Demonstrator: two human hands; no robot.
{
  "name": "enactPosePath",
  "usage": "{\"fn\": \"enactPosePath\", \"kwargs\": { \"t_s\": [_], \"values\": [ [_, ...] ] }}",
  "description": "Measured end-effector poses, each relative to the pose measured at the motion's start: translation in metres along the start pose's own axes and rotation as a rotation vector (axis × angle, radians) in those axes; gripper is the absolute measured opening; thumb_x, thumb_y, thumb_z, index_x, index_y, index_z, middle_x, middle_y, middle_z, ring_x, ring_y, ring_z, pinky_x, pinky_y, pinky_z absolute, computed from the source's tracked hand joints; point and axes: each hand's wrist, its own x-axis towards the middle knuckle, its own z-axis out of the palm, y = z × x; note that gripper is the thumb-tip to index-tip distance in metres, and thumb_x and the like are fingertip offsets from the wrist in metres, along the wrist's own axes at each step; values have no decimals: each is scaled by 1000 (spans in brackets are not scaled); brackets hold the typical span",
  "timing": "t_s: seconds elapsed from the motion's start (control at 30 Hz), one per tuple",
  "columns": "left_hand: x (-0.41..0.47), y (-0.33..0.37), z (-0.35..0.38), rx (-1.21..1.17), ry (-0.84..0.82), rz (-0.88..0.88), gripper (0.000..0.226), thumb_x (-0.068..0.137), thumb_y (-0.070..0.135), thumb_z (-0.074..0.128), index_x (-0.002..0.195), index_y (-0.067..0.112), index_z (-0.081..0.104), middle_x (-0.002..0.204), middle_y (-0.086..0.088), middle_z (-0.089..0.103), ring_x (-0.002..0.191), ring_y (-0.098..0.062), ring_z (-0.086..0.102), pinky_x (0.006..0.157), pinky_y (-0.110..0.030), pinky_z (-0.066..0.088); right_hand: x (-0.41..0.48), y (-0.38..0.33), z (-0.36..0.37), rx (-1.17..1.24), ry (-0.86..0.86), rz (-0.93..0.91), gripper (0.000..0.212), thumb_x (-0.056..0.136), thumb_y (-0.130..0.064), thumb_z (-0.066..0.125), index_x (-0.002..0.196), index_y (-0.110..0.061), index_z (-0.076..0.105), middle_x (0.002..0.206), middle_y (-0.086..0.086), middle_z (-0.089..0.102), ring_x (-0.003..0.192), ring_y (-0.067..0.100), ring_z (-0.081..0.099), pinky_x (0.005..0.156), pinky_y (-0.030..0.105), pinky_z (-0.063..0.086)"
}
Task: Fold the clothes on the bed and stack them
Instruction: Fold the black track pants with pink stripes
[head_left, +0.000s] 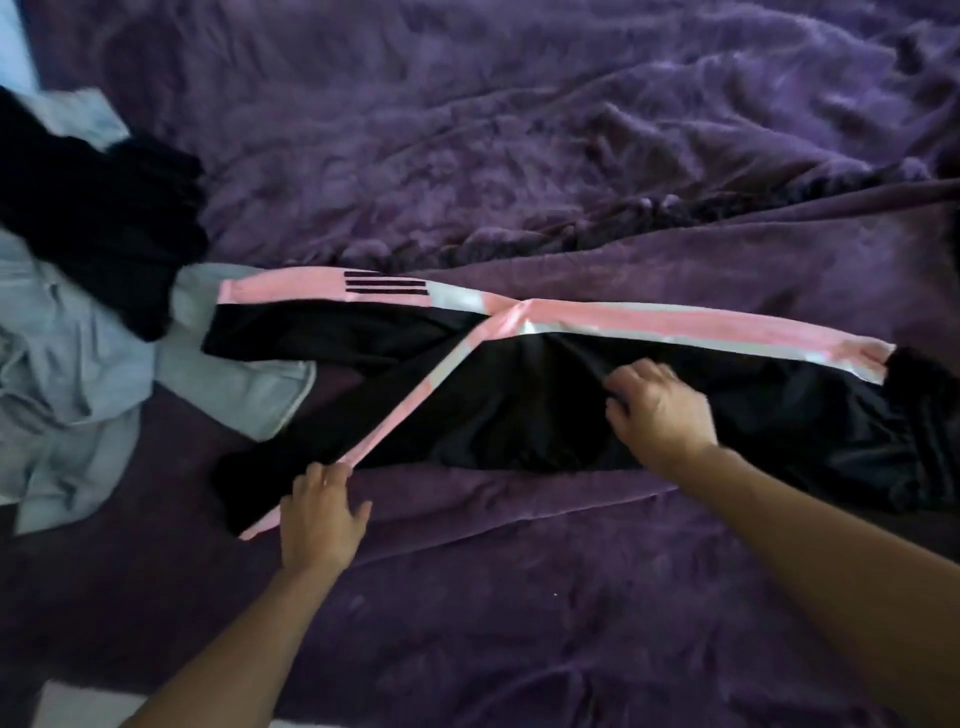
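Since the pants look light, slick and floppy, we'd grab cuffs and waistband; right hand pinches the seat, left hand on a leg, grip unclear.

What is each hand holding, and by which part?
Right hand pinches the black track pants at the seat fabric; left hand only rests on the nearer leg beside its pink stripe.

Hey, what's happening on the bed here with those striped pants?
A person is working on black track pants with pink-and-white side stripes, spread across the purple bedcover. The left hand presses on one leg; the right hand pinches the fabric near the middle. The legs lie apart, not yet folded. A light blue garment and a dark garment lie heaped at left.
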Motion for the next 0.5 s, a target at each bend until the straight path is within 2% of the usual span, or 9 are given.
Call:
{"fn": "enactPosePath", "kwargs": {
  "t_s": [0.13, 0.27, 0.33, 0.4, 0.43, 0.47, 0.5],
  "values": [
    [-10, -56, 17, 127, -124, -53, 54, 68, 34, 81, 113, 13, 60, 103, -8, 57, 96, -28, 56, 76, -44, 47, -5, -71, 42, 71, -126, -87, 19, 82, -20, 64, 100, -16, 67, 94, 7, 64, 92, 32, 63, 62, 38, 49],
    [10, -105, 42, 119, -53, 23, 56, 57, 19, 87, 107, 9, 63, 93, -12, 58, 86, -32, 58, 67, -45, 47, 19, -129, 73, 104, -199, -31, 25, 90, -27, 56, 112, -20, 64, 108, 4, 63, 101, 28, 61, 75, 36, 47],
    [28, -128, 46, 76, 43, 36, 52, 57, 9, 83, 105, 8, 63, 91, -13, 58, 86, -35, 57, 68, -46, 45, 45, -151, 89, 224, -190, 135, 33, 90, -37, 59, 117, -19, 63, 110, 5, 66, 102, 29, 62, 82, 37, 49],
    [48, -157, 43, 53, 128, 44, 44, 59, 5, 79, 101, 8, 65, 93, -14, 57, 88, -36, 54, 70, -48, 42, 75, -171, 104, 505, -157, 455, 60, 81, -57, 64, 123, -15, 60, 109, 7, 69, 102, 27, 64, 87, 41, 52],
    [58, -172, 40, 46, 152, 61, 37, 60, 5, 79, 95, 8, 67, 94, -14, 57, 88, -37, 53, 70, -48, 41, 90, -181, 109, 677, -121, 638, 73, 74, -66, 65, 124, -13, 59, 108, 8, 69, 99, 26, 67, 83, 41, 55],
    [67, -186, 37, 31, 162, 92, 30, 61, 6, 79, 88, 8, 68, 97, -14, 57, 90, -37, 53, 71, -48, 40, 104, -188, 116, 829, -85, 792, 77, 70, -67, 67, 122, -11, 60, 105, 9, 70, 92, 25, 69, 73, 38, 58],
    [77, -199, 33, -2, 162, 134, 24, 62, 8, 78, 83, 8, 67, 100, -13, 58, 91, -37, 53, 71, -48, 41, 113, -196, 116, 951, -44, 907, 68, 73, -60, 71, 119, -11, 61, 100, 8, 70, 80, 21, 70, 60, 32, 56]
  ]
}}
